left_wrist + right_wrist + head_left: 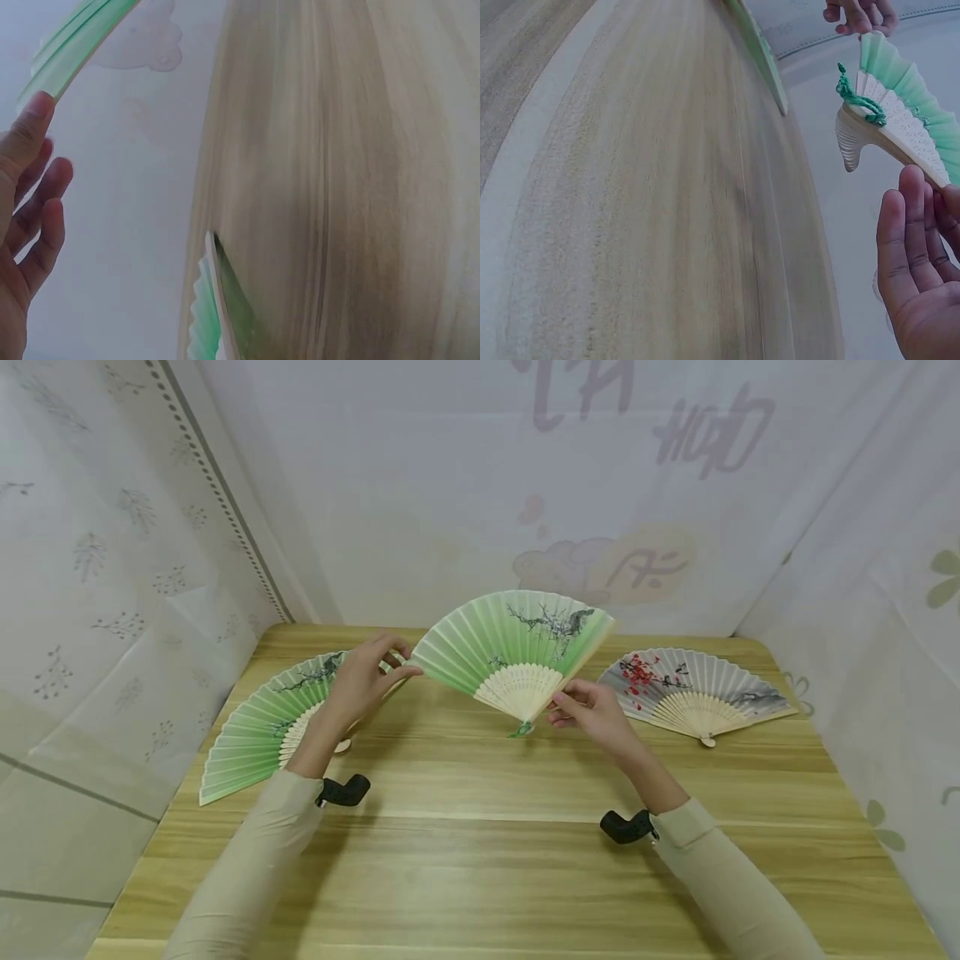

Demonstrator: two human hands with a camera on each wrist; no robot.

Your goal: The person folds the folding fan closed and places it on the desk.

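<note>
A green folding fan with a dark painted branch is spread wide in the air above the table. My right hand pinches its right guard stick low down, near the pivot. At the fan's left corner, my left hand pinches the outer edge between thumb and fingers; the left wrist view shows the thumb against that edge. A green tassel hangs from the pivot, and the pale pierced ribs show beside it in the right wrist view.
On the table, a second spread green fan lies at the left, partly behind my left arm. A grey fan with red blossoms lies open at the right. Patterned white curtains enclose the table's back and sides.
</note>
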